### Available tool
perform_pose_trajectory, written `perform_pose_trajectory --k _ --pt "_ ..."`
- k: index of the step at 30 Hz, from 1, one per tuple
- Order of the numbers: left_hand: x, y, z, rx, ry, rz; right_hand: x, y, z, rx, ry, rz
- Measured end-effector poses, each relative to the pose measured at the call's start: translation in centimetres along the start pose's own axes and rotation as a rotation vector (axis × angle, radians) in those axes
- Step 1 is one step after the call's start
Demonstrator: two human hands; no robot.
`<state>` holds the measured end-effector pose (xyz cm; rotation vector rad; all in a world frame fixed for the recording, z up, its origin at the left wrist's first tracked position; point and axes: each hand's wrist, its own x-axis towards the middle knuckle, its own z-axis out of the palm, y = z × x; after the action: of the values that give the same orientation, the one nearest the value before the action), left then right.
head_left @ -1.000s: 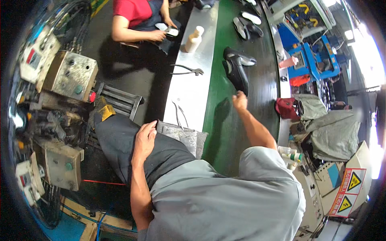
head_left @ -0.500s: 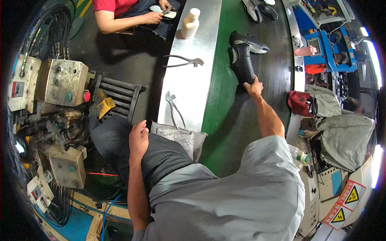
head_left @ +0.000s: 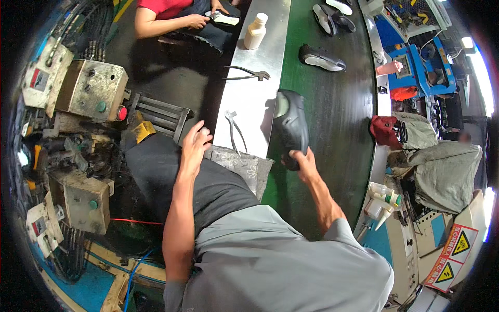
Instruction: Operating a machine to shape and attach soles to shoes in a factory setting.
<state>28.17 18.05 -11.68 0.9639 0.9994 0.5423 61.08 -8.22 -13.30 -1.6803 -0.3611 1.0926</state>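
A black shoe (head_left: 293, 125) is in my right hand (head_left: 304, 164), whose thumb and fingers grip one end of it. Its pale inside shows at the far end, above the border between the metal strip and the green belt. Over my lap, my left hand (head_left: 195, 149) is empty with its fingers apart. Closest to that hand lie metal pliers (head_left: 236, 130), their handles reaching onto a grey patterned cloth (head_left: 241, 169). Farther off on the metal strip (head_left: 228, 106) rests a second pair of pliers (head_left: 250, 74).
Beyond on the conveyor belt (head_left: 338, 104) lie another black shoe (head_left: 323, 59) and several more. A white bottle (head_left: 255, 32) stands on the strip. A co-worker's hand (head_left: 197, 21) works on a shoe opposite. Machine control boxes (head_left: 93, 88) flank my left; glue bottles (head_left: 382, 200) sit right.
My right hand has lifted the shoe away from its neighbour on the belt and drawn it nearer and leftward. My left hand has risen slightly, its fingers spreading.
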Motion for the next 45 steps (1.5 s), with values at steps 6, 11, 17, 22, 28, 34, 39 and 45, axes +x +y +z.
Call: perform_pose_trajectory --k 6,11,17,22,28,34,39,45 --pt "0.9 4.6 -1.3 -0.793 0.232 0.065 -8.2 -12.4 17.5 -0.661 -0.411 -0.349" --pt "-6.7 6.1 -10.2 -0.756 0.416 0.287 -8.3 -12.5 29.6 -0.452 -0.817 -0.232" --pt "-16.7 5.7 -12.5 -0.169 0.940 0.549 -9.1 -9.4 34.0 -0.555 -1.105 -0.339" --pt "-18.5 4.7 -13.2 -0.011 0.946 0.487 -8.9 -10.5 40.8 -0.598 -1.042 -0.706" --pt "-19.1 6.5 -15.2 0.291 0.798 0.571 -7.7 -12.9 43.4 -0.506 -0.974 -0.710" --pt "-18.2 8.1 -15.3 0.660 0.885 0.560 -8.3 -12.4 43.2 -0.500 -0.889 -0.833" --pt "-17.6 7.3 -14.4 0.518 0.954 0.549 -8.1 -12.1 43.1 -0.528 -0.928 -0.750" --pt "-17.2 5.8 -12.3 -0.411 0.623 0.554 -4.9 -10.0 42.8 0.114 -1.172 -0.021"
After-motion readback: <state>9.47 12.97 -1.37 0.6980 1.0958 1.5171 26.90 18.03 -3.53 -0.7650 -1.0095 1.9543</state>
